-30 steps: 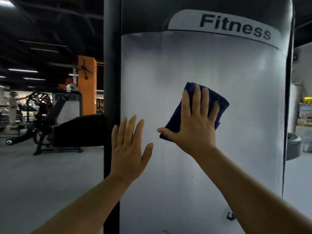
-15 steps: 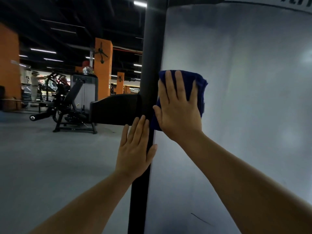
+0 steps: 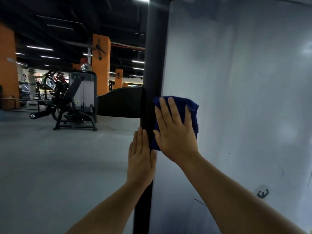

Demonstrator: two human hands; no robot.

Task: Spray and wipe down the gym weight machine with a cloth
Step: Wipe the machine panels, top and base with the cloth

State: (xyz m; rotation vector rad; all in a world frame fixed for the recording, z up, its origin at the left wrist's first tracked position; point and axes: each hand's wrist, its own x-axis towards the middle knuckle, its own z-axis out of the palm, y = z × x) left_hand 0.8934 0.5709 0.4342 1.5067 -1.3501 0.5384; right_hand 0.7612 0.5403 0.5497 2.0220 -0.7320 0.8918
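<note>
1. Orange pillar point(image 3: 101, 65) stands mid-gym, a black fan point(image 3: 98, 48) mounted on it
2. Black bench machine point(image 3: 70, 105) sits on the grey floor point(image 3: 50, 166)
3. A person in white point(image 3: 32, 85) stands far left
</note>
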